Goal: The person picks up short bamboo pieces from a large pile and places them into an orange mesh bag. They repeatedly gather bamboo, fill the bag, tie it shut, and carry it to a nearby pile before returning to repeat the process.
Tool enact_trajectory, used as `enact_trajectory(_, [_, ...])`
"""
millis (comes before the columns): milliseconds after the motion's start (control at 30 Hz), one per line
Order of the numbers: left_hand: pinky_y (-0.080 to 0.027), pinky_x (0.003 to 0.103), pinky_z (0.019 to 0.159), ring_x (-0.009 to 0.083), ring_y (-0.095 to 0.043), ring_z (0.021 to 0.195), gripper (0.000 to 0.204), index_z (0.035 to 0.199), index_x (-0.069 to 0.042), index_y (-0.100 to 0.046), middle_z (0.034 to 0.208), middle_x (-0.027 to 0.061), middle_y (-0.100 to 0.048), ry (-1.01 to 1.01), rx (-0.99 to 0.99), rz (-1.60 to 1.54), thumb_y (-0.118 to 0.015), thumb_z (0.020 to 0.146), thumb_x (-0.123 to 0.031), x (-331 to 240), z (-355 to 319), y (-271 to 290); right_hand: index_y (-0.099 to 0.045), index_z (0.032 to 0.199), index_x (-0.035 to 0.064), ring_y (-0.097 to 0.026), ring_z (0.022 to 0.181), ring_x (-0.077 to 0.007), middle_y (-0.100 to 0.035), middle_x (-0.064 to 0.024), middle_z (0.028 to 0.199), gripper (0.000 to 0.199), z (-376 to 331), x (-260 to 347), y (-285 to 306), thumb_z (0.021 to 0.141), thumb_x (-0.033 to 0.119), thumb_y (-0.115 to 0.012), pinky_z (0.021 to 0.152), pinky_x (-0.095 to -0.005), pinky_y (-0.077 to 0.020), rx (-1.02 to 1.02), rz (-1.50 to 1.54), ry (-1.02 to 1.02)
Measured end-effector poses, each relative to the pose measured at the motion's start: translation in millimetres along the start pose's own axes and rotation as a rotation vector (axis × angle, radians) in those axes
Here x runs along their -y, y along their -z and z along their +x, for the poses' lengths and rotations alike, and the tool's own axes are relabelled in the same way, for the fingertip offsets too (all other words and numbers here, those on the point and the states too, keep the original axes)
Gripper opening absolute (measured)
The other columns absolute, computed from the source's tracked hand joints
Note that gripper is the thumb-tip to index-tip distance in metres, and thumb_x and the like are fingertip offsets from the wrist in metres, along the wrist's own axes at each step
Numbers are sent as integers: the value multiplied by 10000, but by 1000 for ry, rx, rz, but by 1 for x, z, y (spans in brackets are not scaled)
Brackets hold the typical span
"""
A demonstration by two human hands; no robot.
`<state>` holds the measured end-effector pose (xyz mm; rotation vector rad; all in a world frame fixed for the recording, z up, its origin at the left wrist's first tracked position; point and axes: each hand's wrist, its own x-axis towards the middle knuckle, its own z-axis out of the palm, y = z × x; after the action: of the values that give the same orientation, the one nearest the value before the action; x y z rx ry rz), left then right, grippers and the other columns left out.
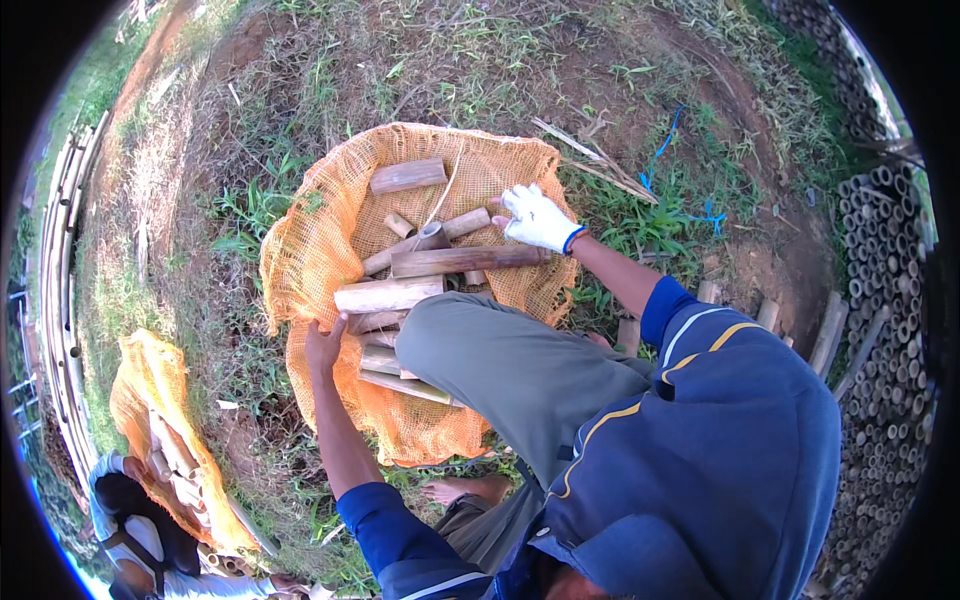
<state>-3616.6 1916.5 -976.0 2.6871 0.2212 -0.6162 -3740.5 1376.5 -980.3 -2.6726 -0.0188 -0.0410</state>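
Observation:
An orange mesh sack (335, 215) lies spread on the ground before me, with several cut bamboo pieces (470, 261) across it. My right hand (538, 220), in a white glove with a blue cuff, is over the sack's right side. Its fingers are apart, beside the end of a bamboo piece (467, 222). Bare, my left hand (323, 347) is at the sack's left edge with fingers stretched out, close to the end of a pale bamboo piece (388, 294). Whether it touches that piece I cannot tell. My bent knee (450, 335) covers part of the pile.
At the lower left a person (135, 520) is beside another orange mesh sack (150, 375) holding bamboo pieces. A large stack of bamboo (880, 260) stands at the right. Long poles (65, 270) lie far left. Dry stalks (600, 160) and blue string (662, 150) lie on the grass.

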Motion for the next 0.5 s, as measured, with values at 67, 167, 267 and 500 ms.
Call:
enact_trajectory(67, [-552, 490, 1014, 427, -730, 1170, 979, 1466, 114, -581, 1190, 299, -756, -58, -221, 26, -728, 920, -685, -10, -10, 0, -621, 1410, 100, -548, 1180, -455, -585, -194, 1188, 552, 0, -51, 31, 941, 358, -755, 1037, -569, -478, -290, -141, -302])
enact_trajectory(167, [-550, 497, 976, 413, -741, 1133, 727, 1463, 50, -628, 1223, 248, -770, 78, -453, -43, -647, 1019, -526, -52, 0, 20, -513, 1580, 212, -515, 1278, -469, -502, -187, 1421, 806, -7, -152, 75, 865, 443, -804, 1038, -644, -463, -119, -424, -646])
enact_trajectory(267, [-612, 470, 955, 358, -756, 1039, 545, 1473, 36, -606, 1217, 243, -740, 104, -528, -686, -619, 1061, -320, -59, 26, 76, -476, 1629, 292, -343, 1545, -478, -299, -187, 1719, 948, -2, -201, 88, 802, 596, -826, 1215, -674, -340, 293, -206, -836])
enact_trajectory(500, [-497, 549, 1181, 416, -512, 1456, 674, 1628, -78, -450, 1633, 296, -358, -240, -806, -198, -702, 1024, -240, -92, -19, 226, -622, 1449, 274, -466, 1429, -468, -420, -203, 1559, 549, 4, -185, 36, 922, 412, -697, 1118, -671, -392, 146, -298, -784])
